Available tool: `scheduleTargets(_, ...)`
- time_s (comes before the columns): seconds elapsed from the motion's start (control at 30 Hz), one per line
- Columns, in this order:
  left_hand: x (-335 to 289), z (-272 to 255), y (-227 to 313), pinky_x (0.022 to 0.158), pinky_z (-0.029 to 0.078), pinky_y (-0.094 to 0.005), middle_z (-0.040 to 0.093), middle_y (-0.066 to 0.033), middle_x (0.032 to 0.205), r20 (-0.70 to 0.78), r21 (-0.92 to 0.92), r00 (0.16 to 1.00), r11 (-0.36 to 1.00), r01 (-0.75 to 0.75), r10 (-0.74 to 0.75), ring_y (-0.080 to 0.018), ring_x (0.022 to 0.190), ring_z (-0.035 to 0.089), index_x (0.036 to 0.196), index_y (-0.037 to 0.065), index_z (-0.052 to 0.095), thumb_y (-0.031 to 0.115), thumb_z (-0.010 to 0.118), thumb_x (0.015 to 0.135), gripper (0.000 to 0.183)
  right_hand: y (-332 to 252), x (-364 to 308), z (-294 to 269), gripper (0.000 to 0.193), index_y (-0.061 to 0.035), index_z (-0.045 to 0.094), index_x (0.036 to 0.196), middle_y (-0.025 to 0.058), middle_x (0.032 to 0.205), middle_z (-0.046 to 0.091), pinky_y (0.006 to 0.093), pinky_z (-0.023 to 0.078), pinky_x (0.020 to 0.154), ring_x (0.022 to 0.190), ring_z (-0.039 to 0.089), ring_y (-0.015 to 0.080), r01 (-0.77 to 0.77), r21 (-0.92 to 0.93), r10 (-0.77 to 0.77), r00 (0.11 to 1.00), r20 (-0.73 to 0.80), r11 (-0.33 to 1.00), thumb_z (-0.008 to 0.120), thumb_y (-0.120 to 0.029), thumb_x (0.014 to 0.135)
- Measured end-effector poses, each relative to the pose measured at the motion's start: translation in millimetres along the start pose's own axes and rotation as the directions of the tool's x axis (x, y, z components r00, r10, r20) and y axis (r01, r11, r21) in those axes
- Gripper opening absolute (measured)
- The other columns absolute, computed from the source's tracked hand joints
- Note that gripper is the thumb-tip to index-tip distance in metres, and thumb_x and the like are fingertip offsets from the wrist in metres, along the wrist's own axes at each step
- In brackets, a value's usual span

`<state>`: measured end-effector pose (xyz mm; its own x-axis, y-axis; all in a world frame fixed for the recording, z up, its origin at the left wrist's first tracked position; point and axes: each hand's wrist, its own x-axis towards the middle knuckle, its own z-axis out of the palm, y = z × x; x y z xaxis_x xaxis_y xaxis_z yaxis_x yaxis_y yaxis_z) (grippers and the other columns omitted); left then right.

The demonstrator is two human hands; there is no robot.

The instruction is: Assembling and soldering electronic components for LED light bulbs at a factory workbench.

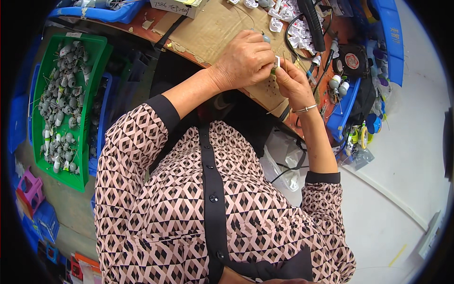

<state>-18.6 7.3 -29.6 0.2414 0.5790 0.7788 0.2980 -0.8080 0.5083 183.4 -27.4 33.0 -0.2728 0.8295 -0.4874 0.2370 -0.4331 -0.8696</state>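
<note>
My left hand is closed, its knuckles up, over the cardboard-covered table edge. A rounded grey part shows just past its fingers, apparently in its grip. My right hand meets it from the right, thumb and fingers pinched on a small white piece with a bit of green beside it. Both hands touch at this piece, and the fingers hide most of it. Whether the grey part and the white piece are joined, I cannot tell.
A cardboard sheet covers the table. White plastic parts lie piled behind my hands, near a black tool with a cable. A green tray of grey-and-white parts stands left. At right are a black fan and blue bins.
</note>
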Motion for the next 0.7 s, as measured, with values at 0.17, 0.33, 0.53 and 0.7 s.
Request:
scheduleTargets(0.17, -2, -2, -3, 0.081, 0.048, -0.0378, 0.060, -0.0043, 0.076, 0.022, 0.010, 1.000, 1.000, 0.000, 0.000, -0.0247, 0.079, 0.059, 0.078, 0.007, 0.063, 0.009, 0.073, 0.075, 0.010, 3, 3, 6, 0.035, -0.0078, 0.063, 0.129, -0.0127, 0.070, 0.042, 0.0199, 0.020, 0.045, 0.051, 0.030, -0.0007, -0.042, 0.129, 0.040, 0.999, 0.019, 0.991, 0.061, -0.031, 0.104)
scheduleTargets(0.33, -3, -1, -2, 0.084, 0.048, -0.0386, 0.062, -0.0041, 0.082, 0.077, 0.054, 0.997, 0.999, 0.005, -0.009, -0.0249, 0.084, 0.060, 0.086, 0.008, 0.067, 0.015, 0.075, 0.077, 0.014, 4, 2, -1, 0.033, -0.0094, 0.057, 0.133, -0.0114, 0.067, 0.041, 0.0189, 0.019, 0.043, 0.048, 0.029, -0.0002, -0.100, 0.210, 0.093, 0.995, 0.047, 0.973, 0.059, -0.027, 0.105)
scheduleTargets(0.53, 3, 3, 5, 0.097, 0.044, -0.0411, 0.066, -0.0040, 0.097, 0.113, 0.118, 0.992, 0.990, -0.077, 0.063, -0.0249, 0.099, 0.060, 0.106, 0.012, 0.069, 0.027, 0.078, 0.079, 0.032, -13, -4, 17, 0.028, -0.0160, 0.063, 0.108, -0.0093, 0.072, 0.049, 0.0190, 0.020, 0.043, 0.049, 0.032, -0.0005, -0.172, 0.237, 0.226, 0.948, -0.226, 0.956, 0.060, -0.043, 0.103)
scheduleTargets(0.7, 4, 15, -3, 0.101, 0.043, -0.0411, 0.067, -0.0026, 0.091, 0.175, 0.158, 0.984, 0.986, -0.054, 0.026, -0.0228, 0.096, 0.061, 0.102, 0.013, 0.069, 0.028, 0.078, 0.078, 0.030, -5, -2, -5, 0.043, -0.0149, 0.066, 0.098, -0.0079, 0.073, 0.051, 0.0202, 0.025, 0.049, 0.057, 0.038, 0.0023, -0.240, -0.058, 0.233, 0.967, -0.098, 0.969, 0.057, -0.057, 0.100)
